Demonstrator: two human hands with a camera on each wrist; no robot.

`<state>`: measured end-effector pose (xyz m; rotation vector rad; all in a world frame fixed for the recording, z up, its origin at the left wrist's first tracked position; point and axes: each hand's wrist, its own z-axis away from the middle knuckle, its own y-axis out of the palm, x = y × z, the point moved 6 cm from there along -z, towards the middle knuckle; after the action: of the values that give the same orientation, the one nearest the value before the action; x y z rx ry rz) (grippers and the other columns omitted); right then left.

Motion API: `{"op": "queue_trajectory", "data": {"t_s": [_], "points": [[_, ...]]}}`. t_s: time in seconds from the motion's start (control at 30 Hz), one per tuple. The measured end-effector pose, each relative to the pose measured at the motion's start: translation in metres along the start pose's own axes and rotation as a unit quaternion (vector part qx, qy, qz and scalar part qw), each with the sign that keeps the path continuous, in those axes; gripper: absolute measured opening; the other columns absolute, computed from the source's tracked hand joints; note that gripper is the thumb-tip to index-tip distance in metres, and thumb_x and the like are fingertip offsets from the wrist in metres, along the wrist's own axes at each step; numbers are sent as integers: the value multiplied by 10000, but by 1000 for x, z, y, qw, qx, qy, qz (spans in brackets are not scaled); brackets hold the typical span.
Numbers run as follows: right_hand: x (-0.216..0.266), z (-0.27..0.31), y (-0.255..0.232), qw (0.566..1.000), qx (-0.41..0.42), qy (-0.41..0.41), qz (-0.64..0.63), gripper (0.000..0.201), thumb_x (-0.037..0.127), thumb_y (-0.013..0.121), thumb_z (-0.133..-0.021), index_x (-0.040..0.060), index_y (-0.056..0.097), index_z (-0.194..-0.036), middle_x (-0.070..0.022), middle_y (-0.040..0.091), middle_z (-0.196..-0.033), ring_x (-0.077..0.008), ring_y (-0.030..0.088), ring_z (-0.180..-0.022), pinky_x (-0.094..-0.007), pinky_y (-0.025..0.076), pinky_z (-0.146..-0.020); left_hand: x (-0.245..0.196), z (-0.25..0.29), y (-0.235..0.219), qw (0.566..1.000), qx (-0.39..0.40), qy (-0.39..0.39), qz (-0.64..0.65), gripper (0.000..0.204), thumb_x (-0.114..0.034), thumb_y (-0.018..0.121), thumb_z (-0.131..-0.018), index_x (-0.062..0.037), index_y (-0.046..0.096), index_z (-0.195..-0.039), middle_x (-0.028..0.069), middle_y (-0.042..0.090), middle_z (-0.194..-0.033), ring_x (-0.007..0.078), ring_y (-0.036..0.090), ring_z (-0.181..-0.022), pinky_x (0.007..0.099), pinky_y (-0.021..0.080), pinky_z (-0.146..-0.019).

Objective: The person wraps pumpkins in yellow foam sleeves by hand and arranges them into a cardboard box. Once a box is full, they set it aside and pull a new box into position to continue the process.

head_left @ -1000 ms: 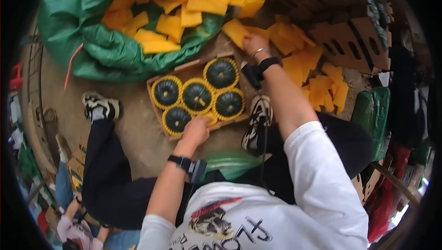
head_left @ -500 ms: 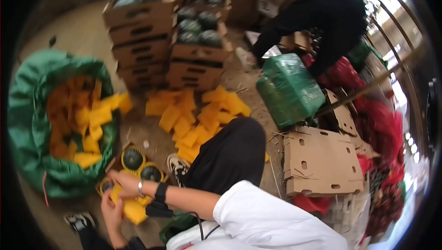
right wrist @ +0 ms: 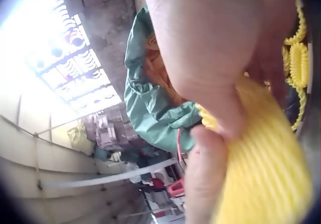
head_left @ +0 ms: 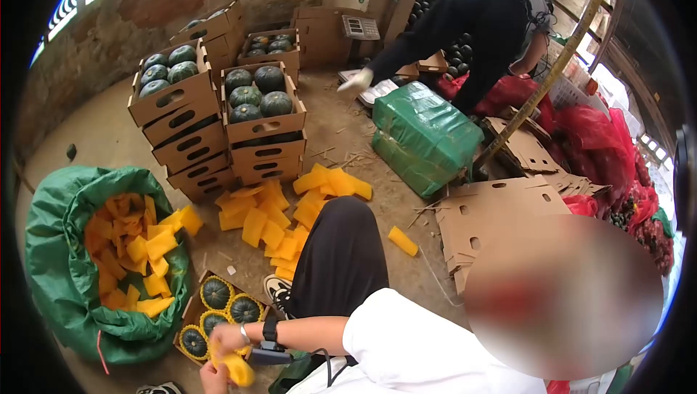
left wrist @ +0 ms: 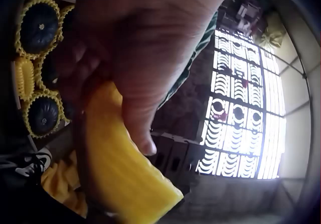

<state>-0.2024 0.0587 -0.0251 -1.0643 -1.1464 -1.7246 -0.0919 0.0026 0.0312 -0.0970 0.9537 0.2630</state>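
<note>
Both hands hold one yellow foam net sleeve (head_left: 239, 371) close to a cardboard box at the bottom of the head view. My left hand (head_left: 213, 378) pinches it from below, its thumb along the sleeve in the left wrist view. Just above, my right hand (head_left: 228, 337) grips the same sleeve, ribbed and flattened in the right wrist view. Inside the box, dark green pumpkins (head_left: 215, 293) sit in yellow foam nets. The right hand and forearm hide part of them.
A green sack (head_left: 54, 249) full of foam sleeves stands at left. More sleeves (head_left: 254, 226) lie on the floor before stacked boxes of pumpkins (head_left: 190, 115). Further right are a green wrapped bale (head_left: 421, 133), flat cardboard (head_left: 501, 209), a slanting pole and a bending person (head_left: 486, 24).
The head view has swung up and to the right. The right hand has come from the loose sleeves to the left hand, and both now hold one sleeve by the box.
</note>
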Motion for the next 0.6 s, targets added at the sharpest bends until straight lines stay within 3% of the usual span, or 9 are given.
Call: {"op": "queue_trajectory", "data": {"t_s": [0.1,0.13,0.2,0.23,0.3,0.33,0.37,0.5,0.6], "points": [[13,4,-20,938,-111,-42,-326,176,141,660,-820,22,629,-946,-69,665,-903,-206,643,-797,-339,522,-756,37,-31,-21,984,48,92,145,241,-54,570,-826,17,550,-1056,98,612,-979,175,615,-858,299,508,-746],[12,5,-6,941,13,-50,-335,244,177,669,-831,19,602,-1004,-59,655,-957,-200,637,-875,-353,507,-812,21,-31,-21,972,-37,149,178,258,-64,580,-814,15,553,-1058,99,611,-980,182,614,-861,303,511,-741],[11,9,-5,991,-79,-56,93,171,119,646,-780,49,579,-921,-103,636,-871,-268,625,-777,-369,499,-690,36,-42,-44,955,-136,173,199,309,-58,598,-787,14,548,-1084,106,606,-1000,190,610,-883,309,513,-747],[25,14,-10,895,-150,-36,418,176,115,636,-751,65,557,-901,-116,614,-850,-296,608,-731,-379,484,-625,60,-55,-62,960,-150,143,190,345,-40,605,-773,14,541,-1108,111,602,-1019,191,609,-902,312,512,-759],[27,19,-12,835,-240,-108,483,202,102,604,-700,84,537,-889,-151,564,-855,-338,586,-707,-416,468,-588,72,-54,-76,893,-274,183,-307,514,-37,604,-757,21,447,-1243,137,569,-1083,218,617,-878,293,531,-723],[23,19,-5,813,-198,-132,532,205,123,587,-722,86,535,-916,-135,553,-851,-321,610,-717,-424,476,-584,31,-32,-26,988,-146,12,-52,655,-76,628,-757,-16,343,-1344,137,520,-1187,227,572,-1020,327,510,-814],[16,18,2,801,-151,-137,563,250,151,589,-729,89,542,-967,-136,565,-880,-311,624,-724,-415,487,-585,33,-36,-9,987,21,75,143,605,-72,620,-795,-5,349,-1332,119,524,-1180,212,530,-1087,333,465,-900],[6,-1,7,958,-61,-83,267,384,121,640,-722,51,559,-1091,-132,590,-1037,-275,576,-1002,-368,513,-745,59,-48,-47,985,-126,46,109,169,-112,611,-848,-16,564,-980,43,591,-944,141,566,-873,278,471,-776],[-35,-17,-17,981,25,191,-9,617,291,694,-804,68,444,-1322,-97,608,-1006,-111,592,-731,-259,512,-589,63,-68,-55,971,-93,119,184,286,-26,630,-750,-12,544,-1022,69,575,-999,159,564,-936,299,475,-830]]}}
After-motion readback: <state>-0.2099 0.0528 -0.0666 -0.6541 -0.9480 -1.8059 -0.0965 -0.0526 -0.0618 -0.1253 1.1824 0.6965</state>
